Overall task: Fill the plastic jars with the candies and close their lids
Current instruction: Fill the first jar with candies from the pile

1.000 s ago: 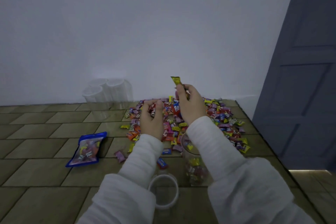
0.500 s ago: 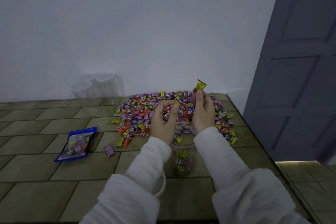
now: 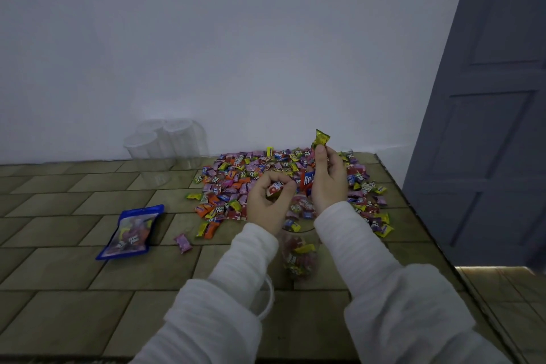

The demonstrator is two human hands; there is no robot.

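The left hand [image 3: 270,204] is curling its fingers round a small fistful of crinkly wrapped candies, a red-and-white wrapper [image 3: 275,188] showing between thumb and fingers. The right hand [image 3: 328,183] is pinching a glossy yellow candy [image 3: 321,139] upright at its fingertips while more wrapped pieces, one blue and red with white lettering, are lying gripped against its palm. Both hands are hovering just above a clear, cylindrical plastic jar [image 3: 299,248] that is standing on the surface between the 2 ribbed white sleeves [image 3: 359,242]; its see-through wall is showing a loose fill of bright wrappers partway up. Behind the hands, a wide, flat heap of candies [image 3: 236,183] in pink, orange, yellow, purple and blue foil is spreading across the tile-patterned tabletop [image 3: 59,275]. A single pink candy [image 3: 182,243] is lying apart from the heap, near a flat blue-edged pouch [image 3: 131,232] with a transparent front. A translucent white ring, seemingly a lid [image 3: 268,300], is peeking out beside the left sleeve. 3 empty clear jars [image 3: 165,142] are clustering against the smooth pale wall [image 3: 236,38], well apart from the hands. A panelled grey door [image 3: 496,127] is standing to the right.
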